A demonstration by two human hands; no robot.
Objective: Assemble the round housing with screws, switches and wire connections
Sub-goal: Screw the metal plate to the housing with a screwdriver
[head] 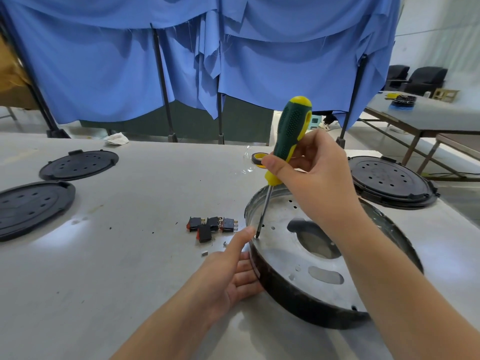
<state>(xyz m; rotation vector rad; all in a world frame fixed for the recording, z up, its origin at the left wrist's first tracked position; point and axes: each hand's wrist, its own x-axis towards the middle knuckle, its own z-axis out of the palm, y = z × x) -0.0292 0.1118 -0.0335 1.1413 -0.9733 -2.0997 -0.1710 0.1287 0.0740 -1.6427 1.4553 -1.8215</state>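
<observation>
A round metal housing (283, 253) with a dark outer wall lies on the table at the right. My right hand (314, 175) grips a green and yellow screwdriver (291, 131), held nearly upright. Its tip rests on the housing's floor near the left rim. My left hand (231, 274) lies against the housing's outer left wall, thumb up over the rim beside the tip. Several black rocker switches (210, 226) with red faces lie just left of the housing. Small metal screws (205, 253) lie near my left thumb.
Two black round covers (78, 165) (28, 206) lie at the table's left, a third (389, 180) behind the housing at right. A tape roll (257, 158) sits behind the screwdriver. Blue curtains hang beyond the table. Another table (426, 115) stands at far right.
</observation>
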